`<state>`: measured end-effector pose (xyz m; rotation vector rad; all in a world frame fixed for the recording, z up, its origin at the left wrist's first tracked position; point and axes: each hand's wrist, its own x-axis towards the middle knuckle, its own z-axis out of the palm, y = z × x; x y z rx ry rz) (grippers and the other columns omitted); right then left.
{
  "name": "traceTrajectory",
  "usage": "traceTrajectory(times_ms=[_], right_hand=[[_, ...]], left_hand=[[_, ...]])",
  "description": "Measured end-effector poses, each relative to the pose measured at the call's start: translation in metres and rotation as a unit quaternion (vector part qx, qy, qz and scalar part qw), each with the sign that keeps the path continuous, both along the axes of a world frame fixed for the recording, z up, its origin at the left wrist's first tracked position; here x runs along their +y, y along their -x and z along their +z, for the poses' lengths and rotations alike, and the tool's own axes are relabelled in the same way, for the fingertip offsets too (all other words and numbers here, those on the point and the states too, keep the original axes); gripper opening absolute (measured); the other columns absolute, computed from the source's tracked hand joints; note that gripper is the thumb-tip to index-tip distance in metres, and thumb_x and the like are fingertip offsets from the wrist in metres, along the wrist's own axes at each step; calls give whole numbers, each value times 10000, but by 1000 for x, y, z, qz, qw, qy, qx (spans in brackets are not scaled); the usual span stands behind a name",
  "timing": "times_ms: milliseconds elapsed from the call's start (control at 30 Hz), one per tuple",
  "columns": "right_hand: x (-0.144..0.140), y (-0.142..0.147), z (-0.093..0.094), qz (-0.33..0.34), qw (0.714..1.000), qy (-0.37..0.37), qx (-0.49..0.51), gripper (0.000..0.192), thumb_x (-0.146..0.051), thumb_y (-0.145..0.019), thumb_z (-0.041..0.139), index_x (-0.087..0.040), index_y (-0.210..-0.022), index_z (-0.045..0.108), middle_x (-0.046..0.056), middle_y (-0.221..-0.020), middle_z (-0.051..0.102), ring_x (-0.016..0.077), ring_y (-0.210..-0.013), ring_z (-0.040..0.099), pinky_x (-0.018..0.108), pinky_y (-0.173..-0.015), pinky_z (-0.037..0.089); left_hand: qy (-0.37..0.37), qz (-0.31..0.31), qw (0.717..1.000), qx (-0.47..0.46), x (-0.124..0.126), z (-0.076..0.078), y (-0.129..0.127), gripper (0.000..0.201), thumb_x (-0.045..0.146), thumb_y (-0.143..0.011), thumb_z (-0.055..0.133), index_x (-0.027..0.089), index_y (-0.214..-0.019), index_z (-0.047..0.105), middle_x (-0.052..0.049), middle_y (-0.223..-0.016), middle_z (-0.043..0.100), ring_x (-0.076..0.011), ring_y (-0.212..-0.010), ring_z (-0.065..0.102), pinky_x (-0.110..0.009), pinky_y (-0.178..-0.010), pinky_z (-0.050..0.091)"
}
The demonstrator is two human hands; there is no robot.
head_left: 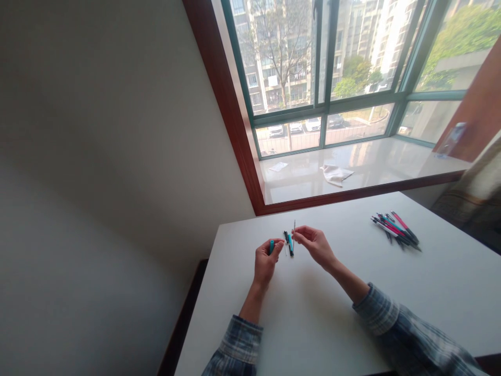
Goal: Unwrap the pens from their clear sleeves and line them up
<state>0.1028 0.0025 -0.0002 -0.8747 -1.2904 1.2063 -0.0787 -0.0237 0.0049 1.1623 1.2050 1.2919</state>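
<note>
Over the near-left part of the white table (313, 324), both forearms reach forward in plaid sleeves, wrists raised and hands facing each other a little apart. The left hand (265, 262) is curled closed around a short teal pen piece (271, 246) — the right hand (316, 245) pinches a thin refill (294, 227) upright between fingertips. Between them lies another teal-and-black pen part (289, 243) on the table, with a bundle of pens (396, 230) well apart to the right.

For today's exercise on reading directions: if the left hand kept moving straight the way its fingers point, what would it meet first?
Probably the teal pen part on the table, just beyond the left hand and its teal piece; depth is unclear.
</note>
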Motion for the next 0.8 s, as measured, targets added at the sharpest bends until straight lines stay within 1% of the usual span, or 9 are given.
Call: traceTrajectory(times_ms=[100,167,267,367,433,500,600,700,800], right_hand=[[-7,9,-4,30,997,-9,-65,349,-524,-844,738,-186,-923,776,73,-884,780,219,-798,716,339,-749,580],[-11,14,-6,46,995,-8,-91,340,-521,-852,728,-194,-921,793,63,-856,784,214,-764,719,324,-709,577],[-14,18,-7,57,992,-6,-110,332,-523,-858,720,-207,-918,803,52,-826,787,211,-743,722,307,-669,565],[-14,17,-8,50,992,-10,-117,304,-501,-855,729,-212,-921,798,49,-824,787,208,-743,718,304,-667,563],[-14,15,-8,34,990,-28,-131,253,-455,-854,738,-216,-920,788,40,-818,779,200,-744,708,312,-699,567],[-16,14,-10,20,986,-55,-158,194,-404,-856,735,-223,-912,779,25,-788,762,189,-727,692,321,-725,566],[-19,14,-10,19,977,-87,-194,144,-356,-867,705,-237,-910,773,11,-752,737,184,-696,672,323,-712,558],[-22,12,-8,20,968,-115,-222,124,-316,-876,671,-246,-917,765,13,-753,729,184,-686,663,314,-687,539],[-21,8,-5,-7,962,-128,-242,119,-284,-874,640,-239,-914,742,13,-730,706,178,-667,649,303,-677,520]], left_hand=[[1,7,1000,-20,1,-1,2,455,528,-717,850,148,-962,798,39,-591,490,-70,-523,352,-216,-500,283],[2,0,1000,-28,1,-2,2,464,522,-696,868,147,-961,804,21,-625,543,-65,-523,361,-216,-496,284],[-5,-8,1000,-26,1,-3,2,422,520,-702,867,145,-888,805,9,-642,575,-62,-521,364,-220,-493,277],[-13,-3,1000,-25,1,-3,1,400,529,-717,855,143,-778,772,14,-634,571,-60,-515,362,-224,-489,271],[-15,10,999,-35,2,-3,1,409,533,-708,861,142,-737,743,20,-628,564,-55,-504,355,-224,-481,261],[-13,34,998,-50,2,-4,2,417,534,-696,871,142,-740,734,23,-635,566,-47,-494,344,-222,-471,253],[-6,72,994,-85,3,-5,4,423,521,-681,888,138,-793,748,21,-668,580,-32,-488,335,-213,-465,253],[-6,94,986,-139,5,-5,7,446,506,-655,911,136,-855,763,21,-687,588,-22,-493,348,-200,-466,267],[-11,119,975,-187,7,-3,12,471,495,-622,933,140,-886,770,23,-711,596,-11,-497,357,-187,-467,285]])
